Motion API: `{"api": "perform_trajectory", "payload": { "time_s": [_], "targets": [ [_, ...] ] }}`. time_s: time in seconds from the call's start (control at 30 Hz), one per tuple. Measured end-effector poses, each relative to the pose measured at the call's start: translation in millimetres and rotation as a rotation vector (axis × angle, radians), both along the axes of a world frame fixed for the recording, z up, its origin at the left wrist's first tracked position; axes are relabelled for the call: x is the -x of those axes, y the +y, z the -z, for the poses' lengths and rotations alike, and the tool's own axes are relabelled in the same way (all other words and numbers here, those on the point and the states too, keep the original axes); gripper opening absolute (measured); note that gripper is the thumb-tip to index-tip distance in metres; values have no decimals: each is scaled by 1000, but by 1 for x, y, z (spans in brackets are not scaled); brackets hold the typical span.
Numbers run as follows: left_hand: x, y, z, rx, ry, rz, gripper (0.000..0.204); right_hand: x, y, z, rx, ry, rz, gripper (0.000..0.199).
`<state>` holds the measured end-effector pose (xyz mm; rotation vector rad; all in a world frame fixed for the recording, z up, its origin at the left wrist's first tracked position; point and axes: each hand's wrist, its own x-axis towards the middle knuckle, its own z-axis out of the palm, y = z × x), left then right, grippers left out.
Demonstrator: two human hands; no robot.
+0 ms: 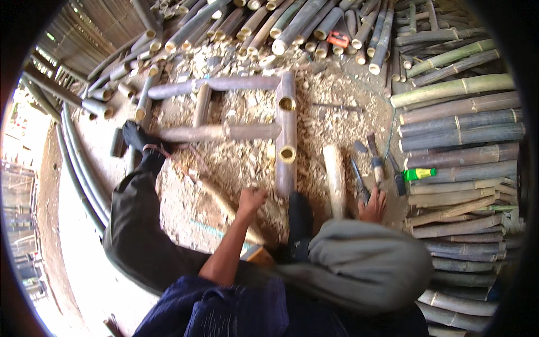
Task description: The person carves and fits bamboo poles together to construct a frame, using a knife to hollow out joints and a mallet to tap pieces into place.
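Observation:
A bamboo frame lies on the ground before me, its thick crosspiece showing two round cut holes. My left hand is closed above the wood shavings, left of the crosspiece's near end; anything inside the fist is hidden. On the right, my right hand has its fingers apart, reaching down beside the dark handle of a knife. Just beyond those fingers lies a tool with a wooden handle. A pale wooden stick rests between the crosspiece and the knife. My left foot is by the frame's left end.
Bamboo poles are stacked along the right, and more cut bamboo is piled at the back. A green bottle lies beside the right stack. An orange-red tool sits on the back pile. Wood shavings cover the ground.

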<state>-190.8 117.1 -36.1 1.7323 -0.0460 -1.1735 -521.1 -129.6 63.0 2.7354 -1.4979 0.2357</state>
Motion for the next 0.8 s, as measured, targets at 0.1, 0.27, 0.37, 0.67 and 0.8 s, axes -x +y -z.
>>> {"api": "perform_trajectory", "payload": {
  "time_s": [0.1,0.27,0.37,0.67,0.8],
  "targets": [
    [-1,-8,7,58,-43,93,37,-13,25,-21,-316,-179,-10,62],
    [16,-41,3,40,-256,276,47,5,57,-48,-514,-283,-8,61],
    [27,-41,-10,160,-23,250,43,22,62,-50,-569,-325,5,60],
    [-2,7,-27,159,12,202,45,1,-12,11,-486,-419,25,59],
    [-17,0,-36,56,-325,151,43,10,-119,18,28,-324,142,58]
  ]
}}
